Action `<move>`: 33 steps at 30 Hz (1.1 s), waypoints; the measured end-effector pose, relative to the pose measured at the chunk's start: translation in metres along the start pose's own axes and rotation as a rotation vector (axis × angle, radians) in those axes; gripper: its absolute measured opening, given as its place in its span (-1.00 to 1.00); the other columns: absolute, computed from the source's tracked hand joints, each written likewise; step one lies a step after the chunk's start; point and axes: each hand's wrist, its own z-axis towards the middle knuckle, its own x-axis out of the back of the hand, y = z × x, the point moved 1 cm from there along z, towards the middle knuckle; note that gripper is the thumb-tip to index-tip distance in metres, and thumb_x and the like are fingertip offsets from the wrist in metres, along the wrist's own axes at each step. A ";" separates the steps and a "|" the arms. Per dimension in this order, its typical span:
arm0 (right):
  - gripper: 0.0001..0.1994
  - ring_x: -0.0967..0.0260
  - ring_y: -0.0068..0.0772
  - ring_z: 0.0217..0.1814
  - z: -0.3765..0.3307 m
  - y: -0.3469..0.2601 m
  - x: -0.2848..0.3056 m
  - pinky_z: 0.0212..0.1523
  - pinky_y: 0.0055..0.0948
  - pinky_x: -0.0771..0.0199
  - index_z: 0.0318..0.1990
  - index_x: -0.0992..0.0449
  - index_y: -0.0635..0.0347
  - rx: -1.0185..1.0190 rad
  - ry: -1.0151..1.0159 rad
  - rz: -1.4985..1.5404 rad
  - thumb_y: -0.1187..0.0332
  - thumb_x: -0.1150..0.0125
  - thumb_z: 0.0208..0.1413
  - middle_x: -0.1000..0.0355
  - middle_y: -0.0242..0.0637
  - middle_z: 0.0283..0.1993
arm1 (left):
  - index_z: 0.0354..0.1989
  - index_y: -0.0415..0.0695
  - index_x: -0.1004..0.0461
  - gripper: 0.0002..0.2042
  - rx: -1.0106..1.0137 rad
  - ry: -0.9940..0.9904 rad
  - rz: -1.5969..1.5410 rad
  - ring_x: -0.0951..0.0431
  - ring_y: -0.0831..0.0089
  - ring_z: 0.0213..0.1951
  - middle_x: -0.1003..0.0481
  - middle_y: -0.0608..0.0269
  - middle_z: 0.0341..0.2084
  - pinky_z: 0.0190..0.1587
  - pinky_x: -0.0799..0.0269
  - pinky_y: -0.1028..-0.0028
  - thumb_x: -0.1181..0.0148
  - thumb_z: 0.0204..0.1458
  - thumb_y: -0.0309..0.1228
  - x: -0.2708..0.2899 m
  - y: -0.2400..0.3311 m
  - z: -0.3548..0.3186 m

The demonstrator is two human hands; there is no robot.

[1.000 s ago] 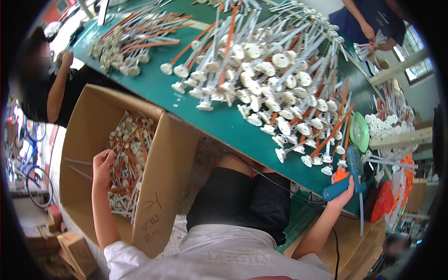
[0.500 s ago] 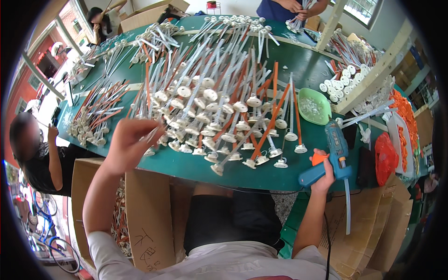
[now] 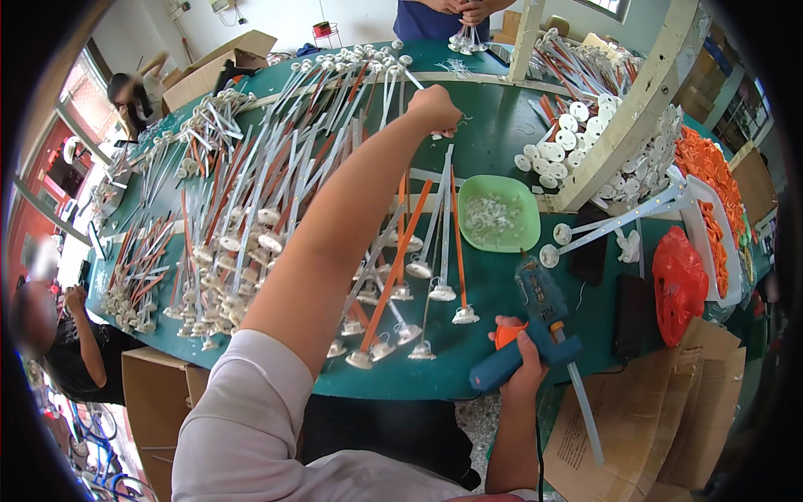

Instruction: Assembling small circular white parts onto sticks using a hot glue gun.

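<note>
— Gripping what, right hand (image 3: 520, 361)?
— Closed round blue plastic glue gun (image 3: 535, 322), nozzle over green tabletop (image 3: 493, 134).
— Left hand (image 3: 435, 109)?
— Stretched far, fingers pinched on thin white plastic stick (image 3: 416, 81), beyond ridged green bowl (image 3: 500, 213).

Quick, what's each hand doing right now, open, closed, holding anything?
Left hand: closed, fingers curled at the far end of a white rod; grip itself unclear.
Right hand: closed around the blue glue gun.
</note>
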 end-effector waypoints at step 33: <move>-0.63 -0.30 -0.13 0.19 0.018 0.007 0.018 0.07 -0.08 -0.43 0.03 -0.28 0.36 -0.139 -0.168 0.164 0.31 -0.04 0.15 -0.35 0.05 0.07 | -0.37 -0.30 -0.56 -0.85 -0.068 0.108 0.151 -0.60 0.27 -0.45 -0.57 0.06 -0.52 -0.32 -0.44 0.39 -0.27 -0.02 -0.45 0.234 -0.195 -0.572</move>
